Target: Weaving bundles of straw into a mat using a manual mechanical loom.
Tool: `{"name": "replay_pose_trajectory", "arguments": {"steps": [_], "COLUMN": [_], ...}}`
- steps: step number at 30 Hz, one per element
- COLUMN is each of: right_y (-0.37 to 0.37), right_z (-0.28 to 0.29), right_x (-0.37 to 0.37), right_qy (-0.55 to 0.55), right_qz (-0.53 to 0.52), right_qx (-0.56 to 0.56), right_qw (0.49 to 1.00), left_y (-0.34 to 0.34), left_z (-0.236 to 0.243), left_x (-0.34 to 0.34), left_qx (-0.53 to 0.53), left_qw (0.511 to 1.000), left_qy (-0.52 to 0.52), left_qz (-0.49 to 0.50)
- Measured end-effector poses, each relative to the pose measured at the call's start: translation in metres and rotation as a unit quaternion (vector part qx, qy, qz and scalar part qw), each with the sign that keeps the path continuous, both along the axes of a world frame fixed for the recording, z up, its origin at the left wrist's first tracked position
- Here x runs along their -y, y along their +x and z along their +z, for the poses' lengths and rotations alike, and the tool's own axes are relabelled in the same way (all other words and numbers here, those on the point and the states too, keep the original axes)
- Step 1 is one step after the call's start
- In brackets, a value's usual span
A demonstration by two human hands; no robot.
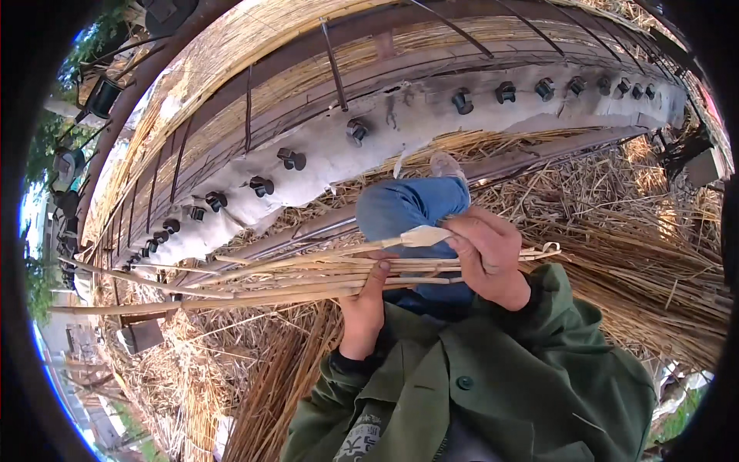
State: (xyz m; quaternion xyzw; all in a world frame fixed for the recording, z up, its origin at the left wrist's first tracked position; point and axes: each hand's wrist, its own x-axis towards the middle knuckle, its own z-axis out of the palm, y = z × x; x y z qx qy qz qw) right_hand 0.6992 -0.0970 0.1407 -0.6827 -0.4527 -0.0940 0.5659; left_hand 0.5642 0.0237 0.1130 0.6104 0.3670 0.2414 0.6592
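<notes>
My left hand (365,308) is closed round a thin bunch of dry reed stalks (308,276), thumb on top. The stalks run sideways across my lap, and their ends fan out at the left. My right hand (493,258) pinches the tip of a pale, flat, leaf-like piece (425,236) at the end of one upper reed. Other stalk ends pass at or behind the right hand, and one curled tip (551,248) shows past it. How far those fingers also grip the bunch is hidden.
Ahead stands a long frame with a pale cloth-covered beam (416,115), a row of dark spools (462,101) and thin metal rods (333,65). Loose straw (185,369) covers the ground. Reed bundles lie at the right (654,296) and lower left (281,377).
</notes>
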Motion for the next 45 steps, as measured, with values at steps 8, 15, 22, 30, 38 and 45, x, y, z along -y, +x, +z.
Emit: {"name": "replay_pose_trajectory", "arguments": {"steps": [8, 15, 22, 30, 38, 45], "right_y": [0.084, 0.095, 0.027, 0.024, 0.019, -0.027], "right_z": [-0.033, -0.076, -0.069, -0.06, -0.049, -0.01], "right_x": [0.083, 0.17, 0.084, 0.064, 0.058, 0.034], "right_qy": [-0.118, -0.167, -0.212, -0.132, -0.046, -0.074], "right_qz": [-0.215, -0.327, 0.097, -0.032, -0.068, 0.299], "right_qx": [0.027, -0.24, -0.142, -0.012, -0.164, -0.184], "right_qw": [0.969, 0.898, 0.962, 0.991, 0.983, 0.933], "left_y": [-0.01, -0.017, -0.013, -0.018, -0.001, 0.008], "left_z": [-0.001, 0.0, 0.004, -0.006, -0.007, -0.021], "left_x": [-0.019, -0.035, -0.025, -0.026, -0.008, -0.007], "left_qx": [0.09, 0.047, 0.075, 0.062, 0.038, 0.082], "left_qw": [0.992, 0.992, 0.994, 0.996, 0.999, 0.995], "left_qy": [-0.091, -0.099, -0.068, -0.025, -0.003, -0.049], "left_qz": [-0.006, 0.062, 0.026, 0.06, 0.015, 0.018]}}
